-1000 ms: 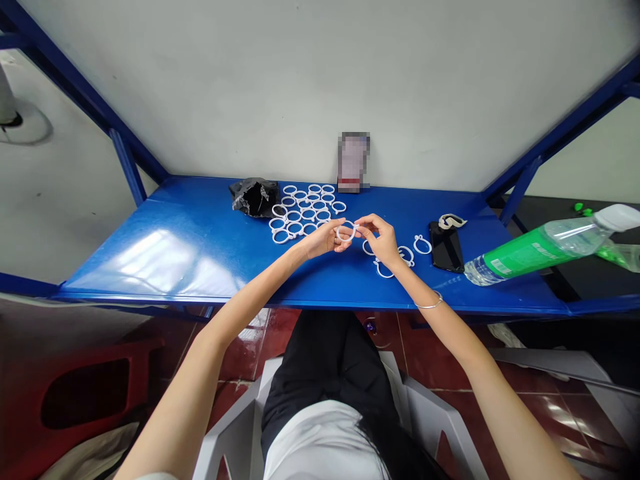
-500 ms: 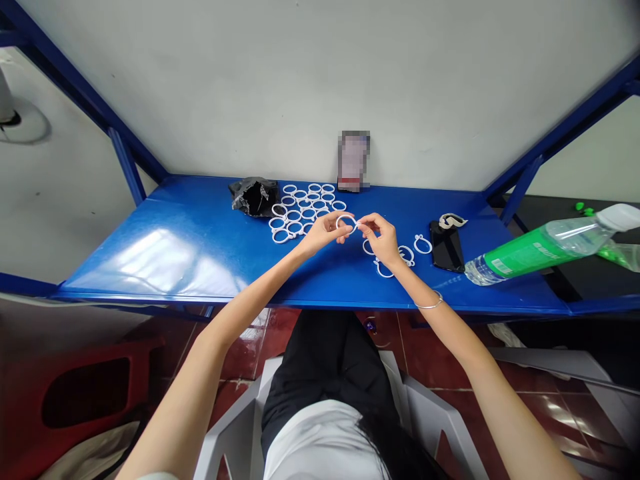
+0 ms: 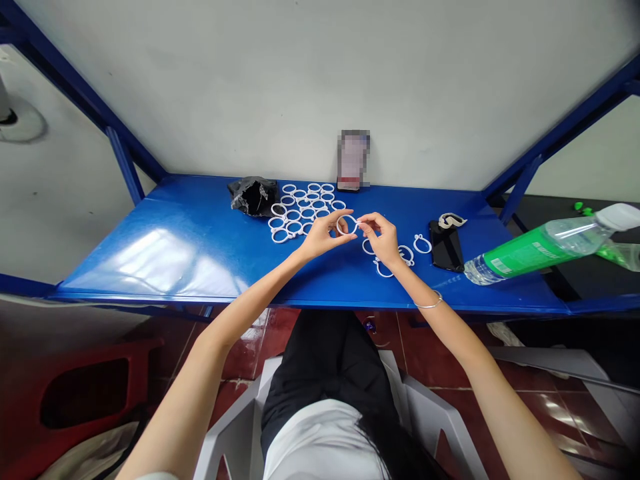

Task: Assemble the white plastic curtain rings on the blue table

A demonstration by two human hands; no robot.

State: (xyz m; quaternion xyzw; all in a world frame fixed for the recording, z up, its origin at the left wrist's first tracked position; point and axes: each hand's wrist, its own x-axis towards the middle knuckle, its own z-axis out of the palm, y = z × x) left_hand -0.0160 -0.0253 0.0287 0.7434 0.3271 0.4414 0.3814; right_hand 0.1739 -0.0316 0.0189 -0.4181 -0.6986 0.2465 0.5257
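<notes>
Between my hands, above the blue table (image 3: pixel 200 233), is a white ring (image 3: pixel 345 233) with a small eyelet, which looks like a curtain ring. My right hand (image 3: pixel 382 238) pinches it at its right side, by the eyelet. My left hand (image 3: pixel 321 235) curves round the ring's left side, thumb below and fingers above, closed on its edge as far as I can see. Several similar white rings (image 3: pixel 293 215) lie grouped behind my left hand. A few more, including one loose ring (image 3: pixel 423 252), lie around and to the right of my right wrist.
A crumpled black bag (image 3: pixel 254 196) sits left of the ring group. A blurred upright phone (image 3: pixel 354 160) leans on the wall. To the right are a black phone (image 3: pixel 447 247), a beige coiled item (image 3: pixel 453 221) on its edge, and a bottle with a green label (image 3: pixel 530 252).
The thumb and fingers of my left hand have spread wider around the ring. My right hand keeps its pinch in nearly the same place.
</notes>
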